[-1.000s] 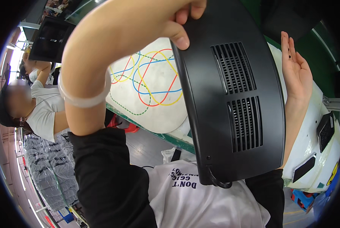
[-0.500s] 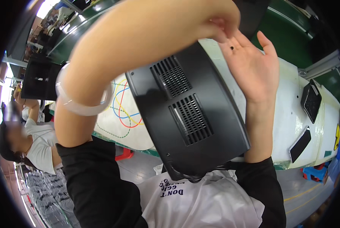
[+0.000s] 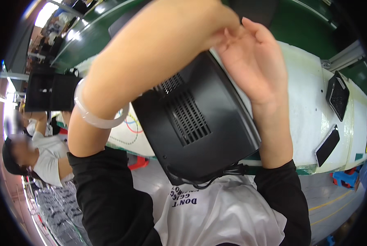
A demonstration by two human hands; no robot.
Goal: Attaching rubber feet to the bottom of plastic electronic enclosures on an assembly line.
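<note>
Since a moment ago you've tipped the black vented housing (image 3: pixel 195 127) steeper, its cord end near your chest. Your right hand (image 3: pixel 253 61) lies open, fingers (image 3: pixel 269 41) spread against its upper edge. Your left hand (image 3: pixel 222 24) (bangle (image 3: pixel 97 119) on the wrist) meets it there; its grip I cannot tell.

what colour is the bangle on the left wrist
The bangle is pale, milky white and slightly translucent; it shows in the head view, on the left forearm.
</note>
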